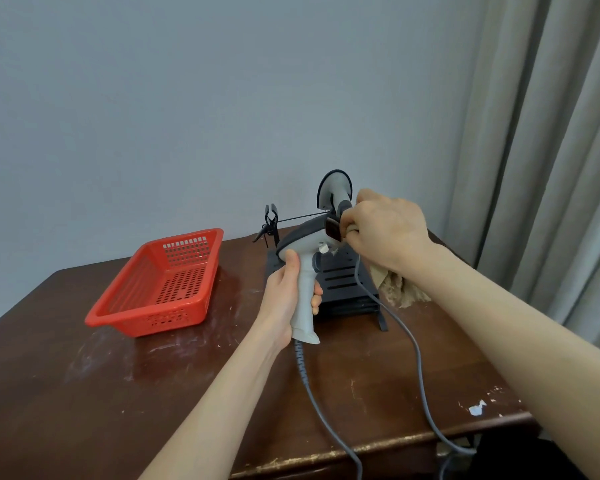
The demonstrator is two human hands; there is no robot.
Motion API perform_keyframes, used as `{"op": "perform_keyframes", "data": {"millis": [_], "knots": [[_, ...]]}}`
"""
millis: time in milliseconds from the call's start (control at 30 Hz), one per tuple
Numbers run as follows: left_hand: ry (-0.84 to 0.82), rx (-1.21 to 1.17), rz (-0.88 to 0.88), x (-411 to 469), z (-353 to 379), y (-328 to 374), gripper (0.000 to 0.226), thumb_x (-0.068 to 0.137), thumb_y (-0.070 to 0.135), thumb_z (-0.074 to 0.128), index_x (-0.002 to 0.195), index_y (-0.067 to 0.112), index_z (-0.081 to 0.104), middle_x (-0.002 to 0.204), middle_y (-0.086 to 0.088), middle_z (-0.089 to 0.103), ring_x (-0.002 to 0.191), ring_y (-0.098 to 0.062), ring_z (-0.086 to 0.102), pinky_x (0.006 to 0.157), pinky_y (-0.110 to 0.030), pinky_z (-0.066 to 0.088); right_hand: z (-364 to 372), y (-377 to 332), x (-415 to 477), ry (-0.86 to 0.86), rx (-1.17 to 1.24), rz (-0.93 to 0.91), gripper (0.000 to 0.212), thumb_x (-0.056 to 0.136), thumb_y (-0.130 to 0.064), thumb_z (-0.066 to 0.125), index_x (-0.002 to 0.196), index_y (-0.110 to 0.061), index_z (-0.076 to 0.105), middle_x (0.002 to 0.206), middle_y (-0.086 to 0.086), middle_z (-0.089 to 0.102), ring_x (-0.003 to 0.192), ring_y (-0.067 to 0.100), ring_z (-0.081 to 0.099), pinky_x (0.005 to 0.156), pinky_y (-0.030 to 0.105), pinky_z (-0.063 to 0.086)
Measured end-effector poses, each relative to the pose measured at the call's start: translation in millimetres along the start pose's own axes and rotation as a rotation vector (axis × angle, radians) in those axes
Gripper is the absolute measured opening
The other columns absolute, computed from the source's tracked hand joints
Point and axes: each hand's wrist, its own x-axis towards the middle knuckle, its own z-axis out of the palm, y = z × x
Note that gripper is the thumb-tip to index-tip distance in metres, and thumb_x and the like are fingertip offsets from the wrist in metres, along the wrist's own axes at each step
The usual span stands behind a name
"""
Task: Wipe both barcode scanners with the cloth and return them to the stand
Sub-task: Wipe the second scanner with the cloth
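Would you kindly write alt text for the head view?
A left hand grips a barcode scanner by its handle while the right hand presses a beige cloth to its head. Nearby: a second scanner, black stand, red basket.

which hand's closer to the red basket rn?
Left. The left hand grips the scanner by its handle, just right of the basket. The right hand, holding the cloth, is farther right at the scanner's head.

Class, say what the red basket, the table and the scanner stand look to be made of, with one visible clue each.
Red basket: likely glossy moulded plastic, perforated walls. Table: seemingly dark varnished wood, scuffed and chipped. Scanner stand: probably black painted metal, thin slotted plate.
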Motion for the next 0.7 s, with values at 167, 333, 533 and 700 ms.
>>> {"op": "perform_keyframes", "data": {"millis": [167, 333, 533, 700], "knots": [[0.004, -0.034, -0.006, 1.1, -0.3, 2.1, 0.055, 0.092, 0.058, 0.037, 0.083, 0.007, 0.055, 0.053, -0.006, 0.053, 0.04, -0.016, 0.044, 0.041, -0.024, 0.039, 1.4, 3.6, -4.0, 0.005, 0.143, -0.031, 0.029, 0.089, -0.019, 0.045, 0.096, -0.033, 0.069, 0.104, -0.003, 0.052, 0.079, 0.022, 0.05, 0.064, 0.028, 0.035], [0.002, -0.04, -0.018, 1.2, 1.4, 0.9, 0.056, 0.092, 0.058, 0.037, 0.083, 0.006, 0.055, 0.054, -0.007, 0.053, 0.04, -0.015, 0.045, 0.041, -0.024, 0.04, -0.6, 1.4, -1.4, 0.011, 0.047, 0.007, 0.028, 0.091, -0.02, 0.045, 0.098, -0.033, 0.068, 0.105, -0.003, 0.051, 0.075, 0.022, 0.046, 0.064, 0.029, 0.032], [0.009, -0.058, -0.046, 0.0, 0.1, -1.4, 0.055, 0.092, 0.058, 0.037, 0.083, 0.006, 0.055, 0.055, -0.007, 0.053, 0.041, -0.015, 0.044, 0.041, -0.024, 0.039, 2.6, 0.7, -0.8, -0.026, 0.029, -0.026, 0.028, 0.091, -0.021, 0.046, 0.1, -0.036, 0.068, 0.108, -0.004, 0.051, 0.078, 0.02, 0.046, 0.064, 0.029, 0.031], [0.01, -0.082, -0.049, 1.9, -0.6, -4.1, 0.057, 0.092, 0.059, 0.038, 0.084, 0.006, 0.056, 0.054, -0.006, 0.053, 0.041, -0.015, 0.044, 0.041, -0.024, 0.039, 4.0, -0.9, -3.9, -0.003, 0.083, -0.064, 0.03, 0.091, -0.019, 0.044, 0.1, -0.034, 0.068, 0.104, -0.003, 0.05, 0.079, 0.021, 0.05, 0.064, 0.029, 0.033]]}}
